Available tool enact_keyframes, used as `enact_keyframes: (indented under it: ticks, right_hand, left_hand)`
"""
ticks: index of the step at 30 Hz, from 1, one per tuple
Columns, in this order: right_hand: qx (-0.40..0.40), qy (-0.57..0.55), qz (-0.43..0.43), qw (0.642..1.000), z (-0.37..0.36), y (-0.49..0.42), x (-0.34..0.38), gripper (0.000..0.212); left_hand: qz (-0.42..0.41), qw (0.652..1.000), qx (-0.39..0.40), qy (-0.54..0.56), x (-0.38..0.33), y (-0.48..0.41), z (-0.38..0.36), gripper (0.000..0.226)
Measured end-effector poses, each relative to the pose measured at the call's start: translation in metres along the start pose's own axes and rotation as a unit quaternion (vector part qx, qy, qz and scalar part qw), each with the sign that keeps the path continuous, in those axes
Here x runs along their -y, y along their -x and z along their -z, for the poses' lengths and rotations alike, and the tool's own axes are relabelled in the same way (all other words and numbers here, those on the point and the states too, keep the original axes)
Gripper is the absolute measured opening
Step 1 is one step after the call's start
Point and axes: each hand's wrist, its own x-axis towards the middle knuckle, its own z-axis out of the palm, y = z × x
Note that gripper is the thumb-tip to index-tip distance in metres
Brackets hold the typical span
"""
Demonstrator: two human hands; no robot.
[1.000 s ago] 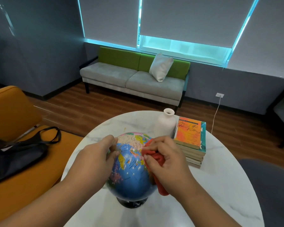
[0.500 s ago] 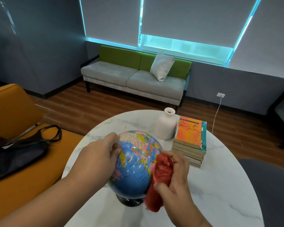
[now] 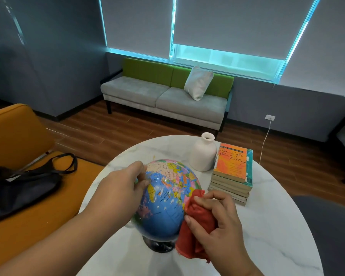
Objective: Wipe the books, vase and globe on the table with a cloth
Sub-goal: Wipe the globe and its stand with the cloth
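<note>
Head view: the globe [image 3: 163, 200] stands upright on its dark base between the two grips. The left grip [image 3: 118, 192] curls over the upper flank, apparently to stop the sphere turning. The right grip [image 3: 221, 226] holds the bunched red cloth [image 3: 195, 226] against the lower flank, where wiping is in hand. Beyond the right grip, vase [image 3: 202, 154] and books [image 3: 232, 172] stand side by side on the bench [image 3: 267, 226], probably awaiting their turn.

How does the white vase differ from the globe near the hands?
The vase is plain white; the globe is blue with many-coloured countries. The vase stands untouched; the left hand holds the globe while the right hand presses a red cloth to it. Both stand on the marble table.
</note>
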Motion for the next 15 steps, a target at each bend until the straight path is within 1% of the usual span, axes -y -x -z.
enact_keyframes:
  ticks: [2,4,7,10,13,15]
  right_hand:
    - [0.011,0.011,0.026,1.0,-0.004,-0.005,0.008,0.036]
    - [0.028,0.009,0.035,0.999,-0.009,-0.015,0.018,0.035]
    - [0.073,0.014,0.02,0.997,-0.012,-0.036,0.032,0.029]
    - [0.122,0.011,-0.004,0.992,-0.01,-0.047,0.038,0.029]
    - [0.121,-0.017,0.01,0.993,-0.002,-0.043,0.031,0.029]
    - [0.116,-0.032,-0.002,0.993,0.005,-0.039,0.024,0.028]
  left_hand:
    - [-0.005,1.0,-0.001,-0.011,-0.002,0.001,-0.001,0.024]
    - [-0.009,1.0,-0.003,-0.018,-0.004,0.003,-0.001,0.024]
    - [-0.007,1.0,-0.003,-0.024,-0.002,0.004,-0.003,0.021]
    - [0.0,1.0,-0.005,-0.011,0.001,0.003,-0.003,0.02]
    - [0.005,1.0,-0.004,-0.001,0.003,0.002,-0.001,0.021]
    - [0.003,1.0,-0.004,0.001,0.002,0.002,0.0,0.022]
